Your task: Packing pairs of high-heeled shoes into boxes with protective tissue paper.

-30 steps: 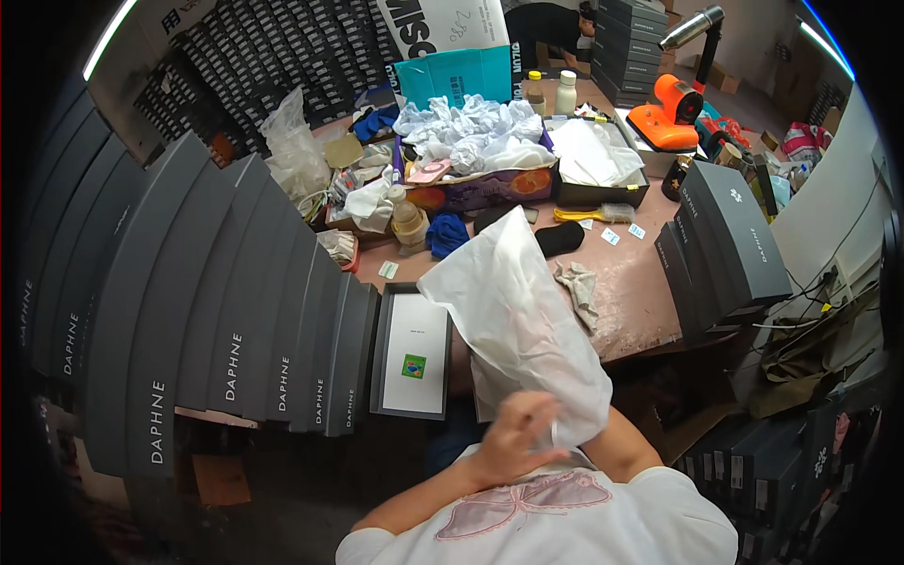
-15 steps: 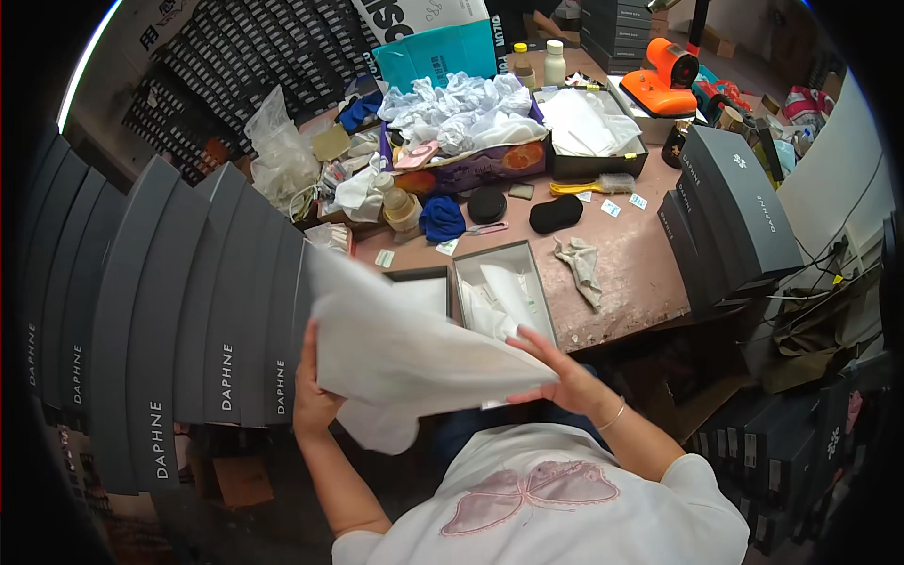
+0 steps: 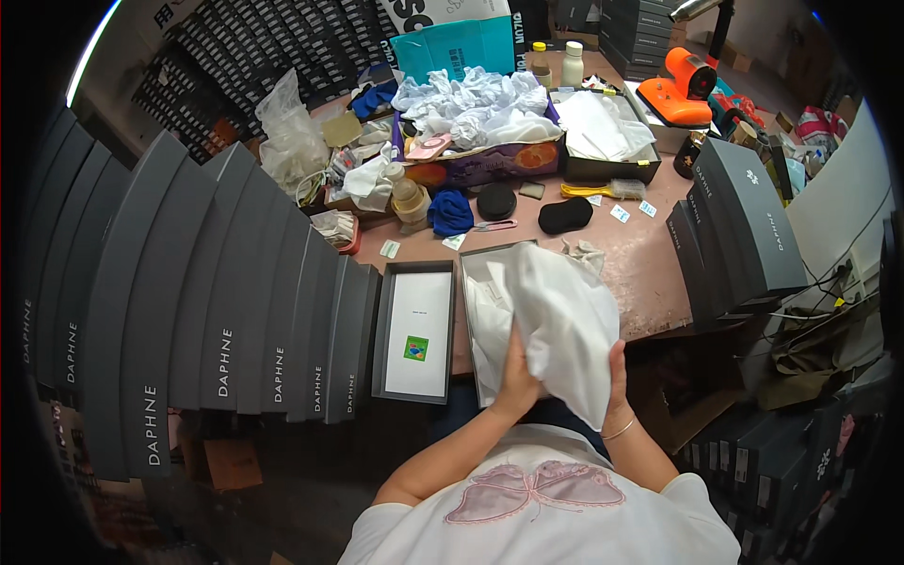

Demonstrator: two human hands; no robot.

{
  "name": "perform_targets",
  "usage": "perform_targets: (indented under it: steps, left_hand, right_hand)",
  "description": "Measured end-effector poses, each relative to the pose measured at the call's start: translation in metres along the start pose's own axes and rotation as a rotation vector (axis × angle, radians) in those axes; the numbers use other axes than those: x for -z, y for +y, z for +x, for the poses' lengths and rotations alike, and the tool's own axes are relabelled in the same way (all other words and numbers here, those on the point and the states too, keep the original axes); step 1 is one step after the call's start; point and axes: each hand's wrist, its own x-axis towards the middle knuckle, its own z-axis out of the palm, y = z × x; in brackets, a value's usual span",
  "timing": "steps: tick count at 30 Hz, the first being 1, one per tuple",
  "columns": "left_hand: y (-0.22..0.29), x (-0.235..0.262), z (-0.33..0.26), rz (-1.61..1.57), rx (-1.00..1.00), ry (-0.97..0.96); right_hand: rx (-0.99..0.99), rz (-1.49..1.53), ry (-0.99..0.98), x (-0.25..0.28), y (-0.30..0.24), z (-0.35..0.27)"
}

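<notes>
A white cloth-like wrapping [image 3: 570,325], creased and bulging, hangs between my two hands in front of me. My left hand [image 3: 516,379] is closed on its left side, the fingertips partly under it. My right hand [image 3: 616,388] grips the right edge, with several fingers hidden behind. Whether anything is inside the wrapping cannot be seen. Under and behind it lies an open grey box [image 3: 468,325] with white paper in it, partly covered. To the left of that rests an open box or lid [image 3: 379,367], dark-rimmed, with a white lining and a small green square [image 3: 415,348] on it.
Tall rows of dark grey boxes [image 3: 198,311] stand at left; more boxes [image 3: 753,217] are stacked at right. Behind are a purple carton [image 3: 490,168] of crumpled white paper, a blue cloth [image 3: 451,214], a yellow-handled brush [image 3: 603,190], black pads [image 3: 565,216] and an orange device [image 3: 680,89].
Both hands have carried the white wrapping rightward, over the open grey box. It now hangs more upright, and the white-lined box on the left has come into full view.
</notes>
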Motion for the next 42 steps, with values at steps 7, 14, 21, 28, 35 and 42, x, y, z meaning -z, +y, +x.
perform_targets:
  steps: [7, 14, 21, 28, 35, 42]
  left_hand:
    - [0.030, 0.050, 0.087, 0.657, 0.016, -0.627]
    - [-0.006, 0.063, 0.125, 1.364, 0.031, -0.996]
    - [-0.052, 0.095, 0.063, 1.011, -0.044, -0.514]
    - [-0.013, 0.136, 0.005, 0.942, -0.169, 0.108]
    - [-0.065, 0.163, -0.023, 1.077, 0.084, 0.018]
    - [-0.064, 0.174, -0.020, 1.030, 0.034, 0.063]
  right_hand:
    - [0.249, -0.101, 0.206, 0.043, -0.043, -0.044]
    - [0.023, -0.571, 0.031, 0.003, -0.074, 0.022]
    - [0.489, -2.110, 0.037, 0.023, 0.016, 0.145]
    - [0.897, -1.788, -0.094, -0.018, 0.011, 0.137]
    - [0.349, -2.390, -0.232, -0.028, 0.035, 0.189]
    - [0.820, -2.415, -0.095, 0.004, 0.048, 0.196]
